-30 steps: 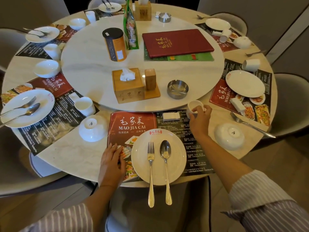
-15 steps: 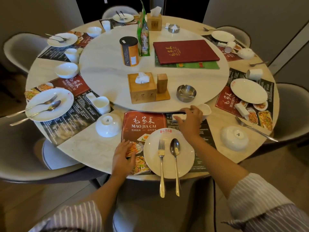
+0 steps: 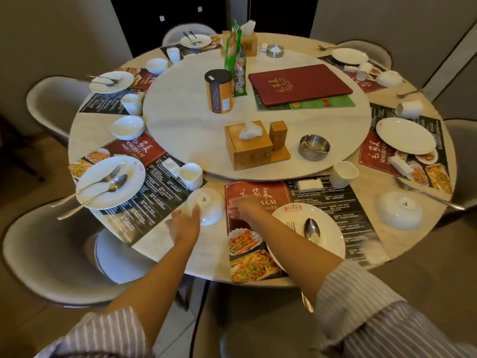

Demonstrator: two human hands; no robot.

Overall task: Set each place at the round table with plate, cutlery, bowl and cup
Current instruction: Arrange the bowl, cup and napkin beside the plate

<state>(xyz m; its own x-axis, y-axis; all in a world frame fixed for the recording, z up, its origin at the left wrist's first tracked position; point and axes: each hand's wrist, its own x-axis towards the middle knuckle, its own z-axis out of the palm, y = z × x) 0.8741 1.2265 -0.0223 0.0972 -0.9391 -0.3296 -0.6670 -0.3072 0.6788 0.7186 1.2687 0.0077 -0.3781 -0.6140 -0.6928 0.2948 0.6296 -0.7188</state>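
An upturned white bowl (image 3: 206, 205) lies on the round table (image 3: 206, 254) just left of the near red placemat (image 3: 258, 195). My left hand (image 3: 183, 224) reaches it with straight fingers, fingertips touching its near rim. Blurred by motion, my right hand (image 3: 245, 209) hovers over the placemat beside the bowl, fingers loosely curled and holding nothing. My right forearm crosses the near plate (image 3: 327, 236), hiding most of the fork (image 3: 291, 225); the spoon (image 3: 311, 228) shows. A white cup (image 3: 342, 174) stands upright past a folded napkin (image 3: 309, 184).
A second upturned bowl (image 3: 398, 210) and a loose fork (image 3: 426, 193) lie to the right. The left place has a plate (image 3: 111, 182) with cutlery and a cup (image 3: 191, 175). The turntable (image 3: 180, 125) carries a tissue box (image 3: 247, 144), ashtray (image 3: 314, 150), canister (image 3: 219, 91) and menu (image 3: 299, 83). Chairs ring the table.
My right hand has left the cup standing and swung left across the placemat. My left hand moved off the placemat's edge onto the upturned bowl. The view has pulled back.
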